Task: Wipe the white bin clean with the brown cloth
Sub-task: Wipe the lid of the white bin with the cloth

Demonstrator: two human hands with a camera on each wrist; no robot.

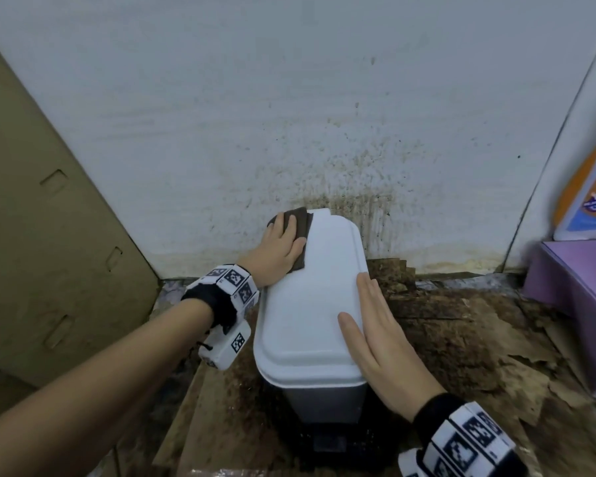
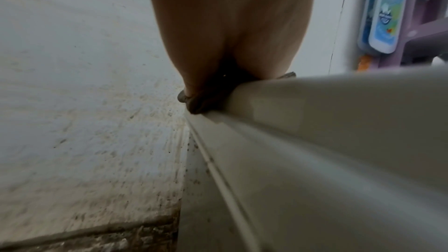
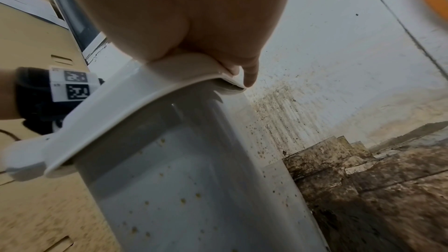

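- Stained white wall (image 1: 289, 98) rises behind the scene, speckled with brown spots that thicken toward its foot; below it lies a dirty, peeling brown floor (image 1: 461, 339).
- At far left a flattened cardboard sheet (image 1: 49, 235) leans against the wall.
- Next comes the left hand (image 1: 279, 249), its wrist wearing a black strap with black-and-white marker blocks. It lies flat on the brown cloth (image 1: 303, 232), fingers straight and close together, pressing the cloth onto the far left corner of the lid. The left wrist view shows the cloth (image 2: 206, 102) bunched under the palm and folding over the lid's edge.
- In the middle stands the white bin (image 1: 307, 304), close to the wall, its lid shut. The right wrist view shows small brown spots dotted over the bin's side (image 3: 181, 189).
- The right hand (image 1: 375, 346) rests palm-down along the lid's right edge, fingers straight and together, thumb lying on the lid top; nothing is grasped. In the right wrist view one fingertip (image 3: 249, 78) hangs just past the lid's rim.
- At far right a purple shelf (image 1: 572, 287) stands by the corner, with a blue and orange package (image 1: 592, 197) upright on it.
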